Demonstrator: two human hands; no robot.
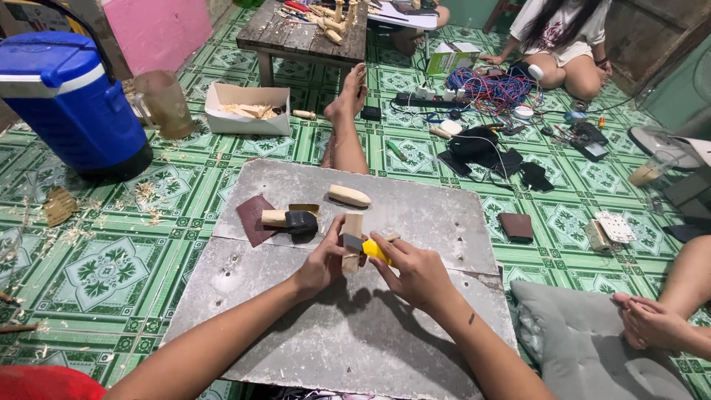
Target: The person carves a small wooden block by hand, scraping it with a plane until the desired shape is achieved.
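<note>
The person is sitting on the green patterned floor (111, 274) and working over a grey board (348, 333) lying flat in front of them. The left hand (322, 263) is gripping a short wooden block (352, 238), holding it upright just above the board, fingers wrapped around its lower half. The right hand (415, 270) is closing around a yellow-handled cutter (375, 250), whose tip is touching the side of the block. The two hands are meeting close together at the block.

Farther back on the board, a rounded wooden piece (349, 195) is lying alone, and a dark red sheet of sandpaper (252, 218) is sitting beside a small block with a black wrap (291, 219). Wood shavings are lying scattered over the floor to the left, near a blue cooler (70, 104) and a white cardboard box (248, 110). The person's bare leg (346, 126) is stretching out past the board. Another person (563, 44) is sitting at the far right by a tangle of coloured wires (492, 89).
</note>
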